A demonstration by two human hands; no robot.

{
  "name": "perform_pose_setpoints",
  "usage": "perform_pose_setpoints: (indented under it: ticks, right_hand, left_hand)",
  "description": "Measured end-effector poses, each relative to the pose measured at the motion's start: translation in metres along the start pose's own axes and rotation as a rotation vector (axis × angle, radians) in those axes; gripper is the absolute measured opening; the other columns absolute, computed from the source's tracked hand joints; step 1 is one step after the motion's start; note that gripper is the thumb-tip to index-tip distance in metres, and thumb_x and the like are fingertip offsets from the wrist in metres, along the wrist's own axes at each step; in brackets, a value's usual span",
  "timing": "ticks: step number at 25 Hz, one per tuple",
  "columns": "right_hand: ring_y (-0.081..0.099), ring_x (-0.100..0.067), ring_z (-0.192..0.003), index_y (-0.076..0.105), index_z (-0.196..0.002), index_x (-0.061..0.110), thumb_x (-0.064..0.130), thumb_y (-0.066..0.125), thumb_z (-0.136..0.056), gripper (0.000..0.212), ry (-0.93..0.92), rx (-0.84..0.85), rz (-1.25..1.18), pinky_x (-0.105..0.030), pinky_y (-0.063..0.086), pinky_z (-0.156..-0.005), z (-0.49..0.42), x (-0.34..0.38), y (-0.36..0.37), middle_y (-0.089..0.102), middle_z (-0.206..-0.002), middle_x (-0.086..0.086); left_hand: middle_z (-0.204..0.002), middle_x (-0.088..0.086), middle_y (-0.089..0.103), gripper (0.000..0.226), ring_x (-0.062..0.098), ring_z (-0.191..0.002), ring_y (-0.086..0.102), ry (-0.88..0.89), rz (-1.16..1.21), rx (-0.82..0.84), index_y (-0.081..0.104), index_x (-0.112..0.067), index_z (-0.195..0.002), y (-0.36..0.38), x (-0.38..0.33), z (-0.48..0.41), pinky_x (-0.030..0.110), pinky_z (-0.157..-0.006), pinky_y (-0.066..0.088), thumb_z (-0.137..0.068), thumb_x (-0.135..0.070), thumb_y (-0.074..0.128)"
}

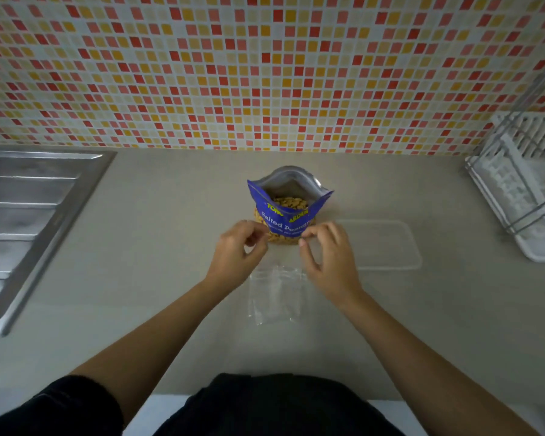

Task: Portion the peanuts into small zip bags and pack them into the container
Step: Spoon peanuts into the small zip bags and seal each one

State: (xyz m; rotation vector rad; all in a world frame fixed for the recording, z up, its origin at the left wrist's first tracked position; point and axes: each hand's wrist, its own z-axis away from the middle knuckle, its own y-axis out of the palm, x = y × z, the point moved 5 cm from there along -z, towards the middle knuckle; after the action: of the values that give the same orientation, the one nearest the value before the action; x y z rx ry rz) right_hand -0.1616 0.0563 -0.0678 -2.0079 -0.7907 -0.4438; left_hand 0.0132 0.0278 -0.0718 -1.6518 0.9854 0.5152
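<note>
A blue salted-peanuts pouch (288,212) stands open on the beige counter (158,247), with peanuts showing inside. Just in front of it, my left hand (238,250) and my right hand (328,250) each pinch a top corner of a clear small zip bag (277,294). The bag stretches between them and down toward me, and its lower part lies on the counter. Its top edge is hard to make out against the pouch. To the right of the pouch lies a clear rectangular container (387,247), which looks shallow; I cannot tell what is in it.
A steel sink drainboard (29,221) fills the left side. A white dish rack (523,196) with a wire frame stands at the far right. A mosaic-tiled wall (265,73) closes off the back. The counter's front edge runs near my body.
</note>
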Motion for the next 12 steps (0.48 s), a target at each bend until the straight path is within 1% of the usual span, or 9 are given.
perform_pose_setpoints:
  ticks: [2, 3, 5, 6, 7, 8, 9, 10, 12]
  right_hand:
    - [0.051, -0.020, -0.089, 0.057, -0.093, 0.007, 0.019, 0.048, -0.086, 0.017, 0.088, 0.114, 0.017, -0.027, 0.039, -0.082, 0.040, -0.016, 0.021, 0.058, -0.091, -0.010]
    - [0.054, -0.024, -0.093, 0.058, -0.098, 0.006, 0.020, 0.044, -0.086, 0.023, 0.146, 0.174, 0.048, -0.029, 0.040, -0.085, 0.058, -0.027, 0.029, 0.059, -0.096, -0.012]
    - [0.060, -0.034, -0.104, 0.058, -0.110, 0.001, 0.022, 0.036, -0.084, 0.040, 0.262, 0.303, 0.171, -0.034, 0.044, -0.093, 0.088, -0.048, 0.042, 0.063, -0.112, -0.018]
    - [0.061, -0.036, -0.109, 0.057, -0.115, -0.003, 0.023, 0.034, -0.083, 0.047, 0.310, 0.380, 0.227, -0.037, 0.048, -0.092, 0.099, -0.055, 0.047, 0.062, -0.118, -0.022]
    - [0.059, -0.036, -0.113, 0.055, -0.119, -0.005, 0.024, 0.033, -0.083, 0.052, 0.340, 0.449, 0.275, -0.043, 0.049, -0.092, 0.108, -0.060, 0.051, 0.059, -0.124, -0.023]
    - [0.056, -0.035, -0.118, 0.053, -0.123, -0.005, 0.026, 0.032, -0.083, 0.055, 0.351, 0.498, 0.324, -0.049, 0.046, -0.094, 0.114, -0.062, 0.054, 0.056, -0.129, -0.022]
    - [0.052, -0.033, -0.123, 0.051, -0.127, -0.003, 0.029, 0.032, -0.084, 0.057, 0.347, 0.522, 0.381, -0.051, 0.042, -0.097, 0.118, -0.063, 0.055, 0.053, -0.134, -0.019]
    - [0.047, -0.031, -0.128, 0.048, -0.131, -0.001, 0.031, 0.030, -0.085, 0.059, 0.341, 0.529, 0.427, -0.049, 0.037, -0.102, 0.121, -0.063, 0.056, 0.049, -0.139, -0.016]
    - [0.039, -0.027, -0.134, 0.040, -0.137, 0.002, 0.034, 0.027, -0.087, 0.061, 0.323, 0.516, 0.463, -0.042, 0.023, -0.111, 0.124, -0.064, 0.056, 0.042, -0.145, -0.013]
  left_hand:
    - [-0.082, 0.008, 0.068, 0.016, 0.012, -0.069, 0.059, -0.110, -0.075, 0.127, 0.069, -0.009, -0.095, 0.019, 0.024, 0.021, 0.007, -0.067, 0.042, -0.082, -0.013, 0.061]
    - [-0.085, 0.010, 0.068, 0.016, 0.017, -0.072, 0.062, -0.162, -0.117, 0.170, 0.070, -0.008, -0.096, 0.027, 0.033, 0.027, 0.011, -0.069, 0.044, -0.082, -0.010, 0.062]
    - [-0.088, 0.011, 0.068, 0.016, 0.024, -0.079, 0.063, -0.256, -0.188, 0.231, 0.069, -0.007, -0.096, 0.042, 0.042, 0.036, 0.025, -0.075, 0.047, -0.083, -0.014, 0.063]
    - [-0.090, 0.012, 0.068, 0.017, 0.026, -0.082, 0.063, -0.309, -0.215, 0.246, 0.069, -0.006, -0.094, 0.048, 0.044, 0.039, 0.029, -0.076, 0.046, -0.083, -0.018, 0.063]
    - [-0.091, 0.013, 0.067, 0.021, 0.028, -0.086, 0.062, -0.370, -0.248, 0.257, 0.067, -0.004, -0.094, 0.054, 0.046, 0.040, 0.030, -0.075, 0.045, -0.084, -0.023, 0.063]
    - [-0.093, 0.014, 0.066, 0.026, 0.029, -0.088, 0.061, -0.429, -0.290, 0.267, 0.065, -0.003, -0.094, 0.059, 0.046, 0.042, 0.032, -0.074, 0.044, -0.084, -0.027, 0.063]
    - [-0.095, 0.016, 0.065, 0.031, 0.031, -0.089, 0.060, -0.472, -0.332, 0.275, 0.064, -0.001, -0.094, 0.064, 0.045, 0.043, 0.033, -0.074, 0.044, -0.084, -0.029, 0.063]
    - [-0.096, 0.017, 0.065, 0.033, 0.033, -0.090, 0.059, -0.488, -0.362, 0.277, 0.061, 0.000, -0.094, 0.069, 0.043, 0.043, 0.035, -0.074, 0.044, -0.084, -0.031, 0.062]
    - [-0.101, 0.019, 0.063, 0.034, 0.035, -0.094, 0.059, -0.486, -0.392, 0.278, 0.058, 0.000, -0.098, 0.078, 0.037, 0.043, 0.037, -0.077, 0.044, -0.083, -0.030, 0.062]
